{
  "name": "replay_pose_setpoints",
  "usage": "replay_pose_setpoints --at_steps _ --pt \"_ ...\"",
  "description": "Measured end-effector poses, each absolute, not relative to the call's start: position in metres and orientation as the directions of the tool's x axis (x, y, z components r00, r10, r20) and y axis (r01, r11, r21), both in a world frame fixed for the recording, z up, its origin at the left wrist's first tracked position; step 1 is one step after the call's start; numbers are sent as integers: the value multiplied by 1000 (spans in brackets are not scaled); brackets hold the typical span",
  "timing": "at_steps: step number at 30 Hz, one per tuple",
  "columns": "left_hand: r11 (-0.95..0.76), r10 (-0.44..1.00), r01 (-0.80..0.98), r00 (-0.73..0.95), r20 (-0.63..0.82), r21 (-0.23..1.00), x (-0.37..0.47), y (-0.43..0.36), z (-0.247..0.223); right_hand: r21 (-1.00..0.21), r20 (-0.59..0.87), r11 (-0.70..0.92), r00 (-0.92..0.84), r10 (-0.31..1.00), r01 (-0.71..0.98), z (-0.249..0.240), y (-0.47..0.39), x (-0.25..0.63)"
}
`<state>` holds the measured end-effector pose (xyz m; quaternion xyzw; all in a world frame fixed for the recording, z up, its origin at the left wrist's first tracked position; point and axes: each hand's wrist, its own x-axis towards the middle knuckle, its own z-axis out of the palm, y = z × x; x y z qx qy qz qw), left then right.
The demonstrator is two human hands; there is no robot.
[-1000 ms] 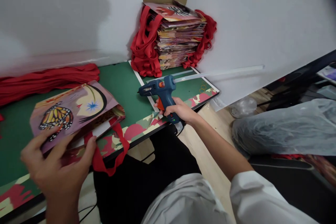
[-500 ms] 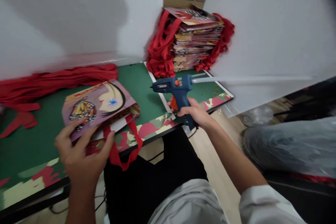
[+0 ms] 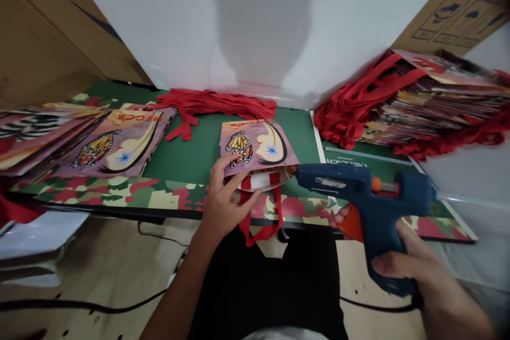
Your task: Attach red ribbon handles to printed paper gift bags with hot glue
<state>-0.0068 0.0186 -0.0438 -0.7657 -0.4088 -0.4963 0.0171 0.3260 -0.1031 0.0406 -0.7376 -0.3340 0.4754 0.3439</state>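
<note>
A purple paper bag (image 3: 255,143) with a butterfly and a pale face printed on it lies on the table, its mouth towards me. My left hand (image 3: 229,191) holds it at the mouth, forefinger on the printed front and thumb spread by the opening. A red ribbon handle (image 3: 279,210) hangs from the mouth over the table edge. In my right hand (image 3: 414,260) is a blue hot glue gun (image 3: 358,191), fingers wrapped round its grip near the orange trigger (image 3: 353,223). Its nozzle points left, at the right corner of the bag's mouth; whether it touches is unclear.
More printed bags (image 3: 115,143) lie at the left. Red ribbons (image 3: 219,102) are bunched along the back. A tall stack of bags (image 3: 434,111) with red handles stands at the right. Cardboard (image 3: 48,26) rises at the back left. A black cable (image 3: 79,305) runs below the table.
My view has swung left, bringing the bags at the left into sight. The glue gun has come over to the bag's mouth. My left hand stays on the bag.
</note>
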Motion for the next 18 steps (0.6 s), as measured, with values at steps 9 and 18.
replay_pose_setpoints --at_steps 9,18 --pt "-673 623 616 176 762 409 -8 16 -43 -774 -615 -625 118 780 100 46 -69 257" --pt "-672 631 610 178 755 418 -9 16 -43 -762 -647 -646 -9 762 46 38 -55 238"
